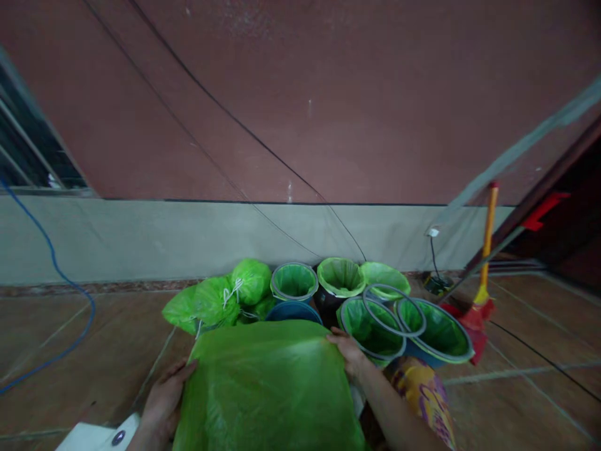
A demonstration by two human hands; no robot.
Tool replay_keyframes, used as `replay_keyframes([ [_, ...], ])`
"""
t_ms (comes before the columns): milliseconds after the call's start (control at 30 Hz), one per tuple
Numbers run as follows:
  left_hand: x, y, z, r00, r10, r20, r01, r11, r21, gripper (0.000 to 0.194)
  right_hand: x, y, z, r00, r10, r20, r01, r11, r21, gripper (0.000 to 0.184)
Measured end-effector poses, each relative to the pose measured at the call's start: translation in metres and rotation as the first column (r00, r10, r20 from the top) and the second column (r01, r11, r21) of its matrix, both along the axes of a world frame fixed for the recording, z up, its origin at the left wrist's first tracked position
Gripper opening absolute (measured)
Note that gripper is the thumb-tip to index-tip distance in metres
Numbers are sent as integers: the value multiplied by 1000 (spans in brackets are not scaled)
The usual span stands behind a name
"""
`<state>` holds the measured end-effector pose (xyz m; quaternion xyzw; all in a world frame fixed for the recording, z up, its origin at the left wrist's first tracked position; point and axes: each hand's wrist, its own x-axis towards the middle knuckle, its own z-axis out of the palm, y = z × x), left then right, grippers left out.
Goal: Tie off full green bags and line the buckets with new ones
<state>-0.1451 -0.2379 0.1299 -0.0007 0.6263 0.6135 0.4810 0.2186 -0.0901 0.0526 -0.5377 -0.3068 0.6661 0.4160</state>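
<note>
Before round, green-lined plastic bins, your left hand and right hand pinch a thin, glossy green plastic bag stretched broad.

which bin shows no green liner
The blue bin just beyond the green bag, which partly hides it: its visible inside is plain blue, while the other bins show green liners.

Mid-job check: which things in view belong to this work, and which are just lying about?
Apparently in use:
green bag, held between left hand and right hand
green-lined bins
blue bin, partly hidden
grey rings
tied green bags, probably

Apparently just lying about:
blue cable
yellow-handled broom
</note>
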Motion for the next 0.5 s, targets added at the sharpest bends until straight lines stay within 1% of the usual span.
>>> replay_keyframes([
  [67, 1, 6, 1, 997, 33, -72, -30, 998, 50, 28, 13, 12, 21, 997, -70, -42, 72, 997, 38, 45],
  [133, 3, 12, 7, 990, 41, -132, -25, 992, 126, 31, 24, 22, 43, 996, -62, -58, 67, 993, 101, 57],
  [200, 7, 17, 20, 980, 50, -194, -11, 980, 198, 39, 34, 28, 64, 998, -17, -62, 28, 982, 189, 60],
  [267, 10, 19, 39, 966, 31, -257, 31, 971, 235, 49, 42, 30, 87, 997, 42, -69, -22, 965, 263, 55],
  [333, 10, 20, 61, 959, -33, -283, 103, 965, 240, 61, 50, 30, 111, 992, 103, -77, -74, 945, 318, 50],
  [400, 6, 22, 80, 940, -117, -322, 200, 950, 240, 68, 58, 28, 133, 983, 174, -52, -143, 921, 362, 52],
  [433, 3, 24, 88, 917, -162, -363, 260, 936, 238, 70, 61, 27, 143, 978, 207, -20, -184, 904, 385, 56],
  [500, -4, 31, 97, 840, -246, -483, 385, 899, 210, 71, 66, 27, 157, 963, 247, 104, -268, 862, 430, 63],
])
